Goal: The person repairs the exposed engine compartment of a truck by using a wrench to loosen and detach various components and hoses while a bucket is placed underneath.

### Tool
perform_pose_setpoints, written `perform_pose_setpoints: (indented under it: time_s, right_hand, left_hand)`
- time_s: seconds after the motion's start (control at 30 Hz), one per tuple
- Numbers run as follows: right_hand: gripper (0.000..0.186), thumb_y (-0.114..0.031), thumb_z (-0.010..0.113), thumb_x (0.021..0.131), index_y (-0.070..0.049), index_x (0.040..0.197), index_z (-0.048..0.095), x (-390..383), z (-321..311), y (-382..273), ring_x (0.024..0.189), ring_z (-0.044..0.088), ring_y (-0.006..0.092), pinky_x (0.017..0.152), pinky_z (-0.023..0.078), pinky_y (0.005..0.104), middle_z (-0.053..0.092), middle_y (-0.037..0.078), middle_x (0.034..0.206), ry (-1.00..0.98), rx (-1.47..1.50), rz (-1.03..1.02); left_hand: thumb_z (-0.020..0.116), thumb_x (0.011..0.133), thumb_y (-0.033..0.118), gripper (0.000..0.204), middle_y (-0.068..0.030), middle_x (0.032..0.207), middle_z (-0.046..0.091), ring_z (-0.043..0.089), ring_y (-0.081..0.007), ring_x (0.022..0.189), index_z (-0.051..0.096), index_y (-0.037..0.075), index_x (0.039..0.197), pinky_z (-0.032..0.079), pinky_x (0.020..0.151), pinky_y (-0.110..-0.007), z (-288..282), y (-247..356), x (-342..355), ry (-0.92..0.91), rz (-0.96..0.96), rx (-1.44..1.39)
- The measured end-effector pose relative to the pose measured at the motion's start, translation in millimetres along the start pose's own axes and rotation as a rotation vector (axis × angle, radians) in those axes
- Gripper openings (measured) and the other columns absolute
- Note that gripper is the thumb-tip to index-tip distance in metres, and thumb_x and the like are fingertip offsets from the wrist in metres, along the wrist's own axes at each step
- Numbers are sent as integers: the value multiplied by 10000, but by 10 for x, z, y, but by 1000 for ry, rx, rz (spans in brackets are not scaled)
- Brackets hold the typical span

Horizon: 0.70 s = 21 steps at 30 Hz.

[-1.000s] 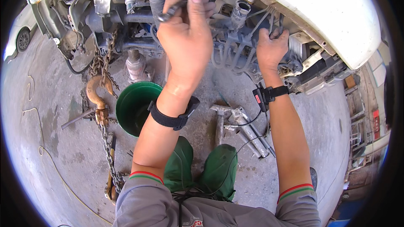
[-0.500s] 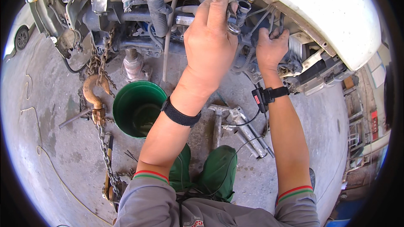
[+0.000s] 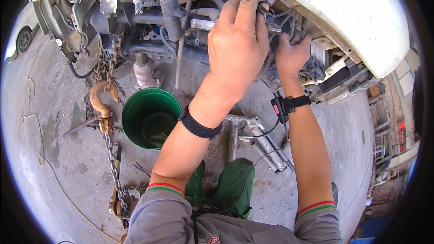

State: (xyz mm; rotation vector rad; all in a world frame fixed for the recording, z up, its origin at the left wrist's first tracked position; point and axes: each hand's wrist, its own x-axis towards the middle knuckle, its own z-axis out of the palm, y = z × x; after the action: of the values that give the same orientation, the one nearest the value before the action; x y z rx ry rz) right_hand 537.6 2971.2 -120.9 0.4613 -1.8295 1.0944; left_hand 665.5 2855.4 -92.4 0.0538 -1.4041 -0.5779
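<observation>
My left hand (image 3: 239, 40) is raised into the open front of a vehicle, its fingers closed around a metal tool with a rounded end (image 3: 274, 29). Most of that tool is hidden behind the fingers and knuckles. To its right, my right hand (image 3: 293, 54) reaches in among thin pipes and cables (image 3: 294, 20) under the pale body panel (image 3: 352, 13). Its fingers are curled; what they grip, if anything, cannot be made out. Left of my left hand, a bright metal bar (image 3: 202, 24) and a grey corrugated hose (image 3: 168, 7) show in the vehicle's front.
A green bucket (image 3: 151, 142) stands on the concrete floor. Left of it hang a rusty hook (image 3: 97, 97) and chain (image 3: 110, 153). A bottle-shaped jack (image 3: 143, 72) stands below the vehicle's front. Between my arms lies a silver metal tool with cylinders (image 3: 264, 142). Shelving (image 3: 384, 131) lines the right.
My left hand has shifted to the right, and the tool's rounded end with it, nearer my right hand. The right hand has stayed in nearly the same place.
</observation>
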Motion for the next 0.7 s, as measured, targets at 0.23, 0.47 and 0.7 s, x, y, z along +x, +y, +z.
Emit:
perform_pose_setpoints:
  time_s: [0.23,0.47,0.7]
  right_hand:
    - [280,-168,677,735,13,833,487,-1,13,0,603,574,377,643,489,441,559,153,659,3,26,17]
    - [294,-173,682,730,19,846,492,4,-14,-7,606,566,343,652,496,413,561,139,674,-12,22,32]
    - [303,-179,679,729,20,840,480,8,1,-11,601,547,320,657,492,404,551,126,676,-7,40,27]
  left_hand:
    - [636,804,-41,311,-174,980,666,670,-353,814,666,44,1102,554,720,-389,-81,73,82,-104,-49,-39]
    - [571,1012,229,249,-124,895,704,688,-198,783,638,-1,1079,561,702,-331,-196,-119,113,-31,-400,-377]
    - [551,1020,217,290,-160,998,659,692,-233,871,550,-59,1111,591,755,-318,-354,-560,359,163,-985,-972]
